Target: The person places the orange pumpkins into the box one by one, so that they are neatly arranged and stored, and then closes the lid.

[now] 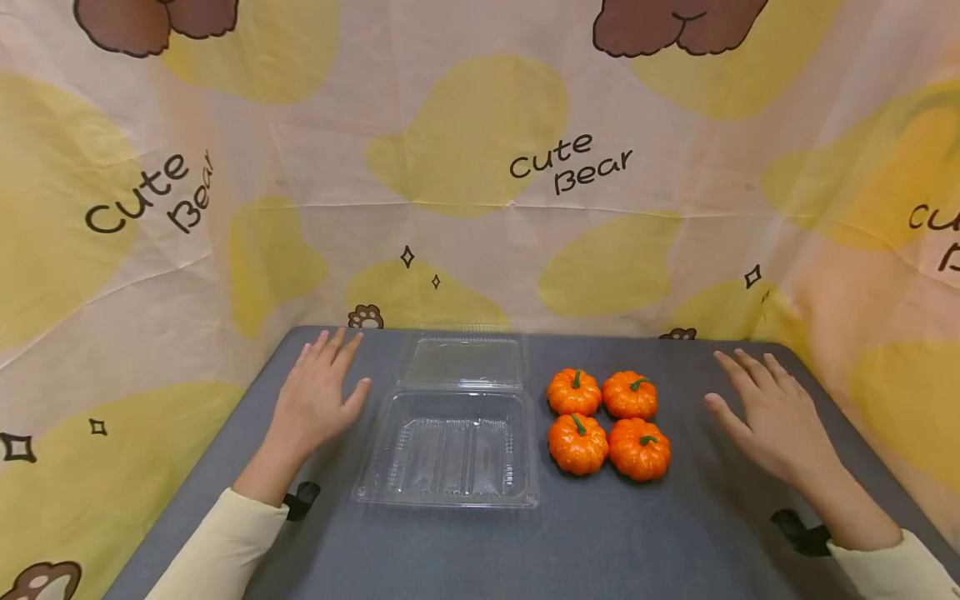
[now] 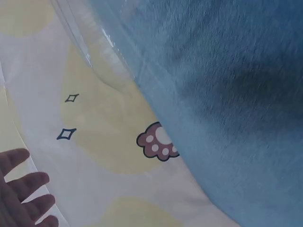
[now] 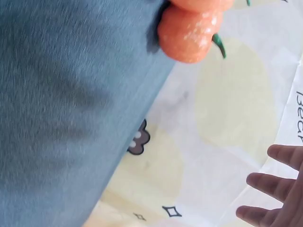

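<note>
A clear plastic clamshell box (image 1: 450,450) lies with its lid (image 1: 465,362) folded back on the grey tabletop. Right of it, several small orange pumpkins (image 1: 576,444) with green stems sit in a tight cluster. My left hand (image 1: 318,400) hovers left of the box, fingers spread, holding nothing. On the far side, my right hand (image 1: 776,421) is held apart from the pumpkins, its fingers extended and nothing in it. The right wrist view catches a pumpkin (image 3: 187,35) at the top and fingers of the right hand (image 3: 279,189). In the left wrist view, only part of the left hand (image 2: 21,194) shows.
The grey table (image 1: 585,542) has rounded far corners. Behind it and along both sides hangs a cloth (image 1: 465,167) printed with yellow patches, paw prints and lettering. Dark straps (image 1: 801,533) sit at the wrists, beside cream sleeves (image 1: 225,546).
</note>
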A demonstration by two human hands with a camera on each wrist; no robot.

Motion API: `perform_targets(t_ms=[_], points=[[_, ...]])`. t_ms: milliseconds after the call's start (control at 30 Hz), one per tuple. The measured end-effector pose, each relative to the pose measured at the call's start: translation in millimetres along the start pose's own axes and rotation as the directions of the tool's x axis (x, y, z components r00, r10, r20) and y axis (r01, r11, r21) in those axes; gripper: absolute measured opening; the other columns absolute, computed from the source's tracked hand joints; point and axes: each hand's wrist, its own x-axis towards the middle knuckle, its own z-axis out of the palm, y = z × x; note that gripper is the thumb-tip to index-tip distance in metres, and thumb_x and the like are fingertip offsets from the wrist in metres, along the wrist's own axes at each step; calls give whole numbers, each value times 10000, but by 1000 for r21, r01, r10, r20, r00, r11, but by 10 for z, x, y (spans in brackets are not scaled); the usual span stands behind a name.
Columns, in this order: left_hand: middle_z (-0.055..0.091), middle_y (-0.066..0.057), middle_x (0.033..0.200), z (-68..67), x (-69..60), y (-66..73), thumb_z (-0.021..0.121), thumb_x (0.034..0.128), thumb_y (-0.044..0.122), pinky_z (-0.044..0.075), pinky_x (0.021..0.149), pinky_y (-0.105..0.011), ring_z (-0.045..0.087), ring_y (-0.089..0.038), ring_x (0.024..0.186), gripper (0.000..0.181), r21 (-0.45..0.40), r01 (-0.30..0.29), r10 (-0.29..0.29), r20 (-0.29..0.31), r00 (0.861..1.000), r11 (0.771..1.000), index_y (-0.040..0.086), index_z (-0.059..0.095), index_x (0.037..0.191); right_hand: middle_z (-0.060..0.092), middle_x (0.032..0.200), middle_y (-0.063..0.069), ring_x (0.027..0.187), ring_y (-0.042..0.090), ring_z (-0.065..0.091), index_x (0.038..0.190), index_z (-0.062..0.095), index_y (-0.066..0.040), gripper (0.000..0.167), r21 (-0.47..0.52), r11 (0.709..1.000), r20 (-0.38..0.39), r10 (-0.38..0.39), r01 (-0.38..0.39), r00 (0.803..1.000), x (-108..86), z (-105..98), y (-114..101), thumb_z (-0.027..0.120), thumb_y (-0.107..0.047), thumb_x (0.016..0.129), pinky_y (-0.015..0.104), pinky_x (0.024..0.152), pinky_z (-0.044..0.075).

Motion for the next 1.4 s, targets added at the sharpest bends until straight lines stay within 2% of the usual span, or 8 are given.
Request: perform_targets(t_ms=[133, 233, 500, 767, 967, 1167, 1267, 1400], points=[[425, -266, 1456, 25, -113, 51, 577, 908, 304, 279, 1106, -614, 331, -486, 1368, 603, -114, 21, -18, 30, 999, 993, 56, 434, 1438, 430, 1414, 282, 1262, 556, 345, 1462, 387, -103, 579, 79, 997, -11, -19, 20, 1000, -17, -8, -99, 518, -385, 974, 749, 867, 308], [413, -243, 1475, 53, -192, 91, 567, 925, 295, 288, 1094, -619, 328, -465, 1376, 595, -201, 59, -44, 77, 996, 978, 71, 412, 1454, 475, 1362, 261, 1192, 524, 402, 1404, 454, -83, 539, 170, 985, 1, -22, 22, 1000, -33, 1, -168, 562, -361, 956, 707, 857, 340], [488, -192, 1418, 156, -357, 167, 550, 959, 279, 404, 1015, -578, 468, -407, 1283, 514, -393, 164, -113, 150, 982, 905, 80, 447, 1422, 525, 1332, 199, 1145, 418, 508, 1347, 518, -98, 515, 368, 927, 71, 48, -71, 996, -99, 122, -280, 648, -342, 913, 577, 856, 466], [480, -167, 1427, 277, -450, 186, 520, 991, 275, 516, 901, -531, 574, -392, 1180, 477, -537, 279, -178, 233, 956, 796, 86, 440, 1422, 487, 1380, 207, 1137, 453, 546, 1358, 512, -127, 534, 460, 872, 189, 91, -170, 978, -125, 295, -368, 673, -340, 896, 521, 795, 543], [526, -181, 1388, 363, -470, 210, 513, 994, 227, 521, 879, -506, 615, -373, 1115, 449, -564, 329, -211, 266, 941, 757, 77, 448, 1412, 467, 1375, 224, 1144, 465, 545, 1376, 492, -133, 594, 485, 845, 254, 112, -227, 961, -154, 411, -428, 697, -373, 872, 509, 804, 554], [497, -198, 1406, 401, -497, 240, 514, 994, 210, 563, 764, -320, 630, -340, 1083, 459, -633, 408, -231, 346, 909, 658, 91, 418, 1427, 478, 1367, 231, 1125, 459, 569, 1348, 520, -141, 569, 531, 820, 260, 82, -213, 962, -168, 505, -465, 718, -353, 859, 446, 766, 574], [494, -206, 1403, 425, -510, 246, 528, 989, 211, 554, 736, -256, 636, -333, 1079, 468, -654, 428, -234, 365, 901, 624, 94, 413, 1428, 492, 1358, 233, 1096, 440, 588, 1331, 539, -139, 558, 539, 818, 254, 69, -201, 965, -163, 545, -480, 732, -341, 848, 415, 754, 576], [504, -209, 1390, 448, -520, 260, 534, 982, 183, 563, 729, -272, 641, -346, 1070, 456, -674, 440, -238, 376, 896, 593, 95, 424, 1415, 528, 1331, 218, 1050, 397, 612, 1308, 561, -141, 558, 517, 833, 248, 74, -196, 966, -154, 586, -500, 754, -342, 824, 392, 745, 555]])
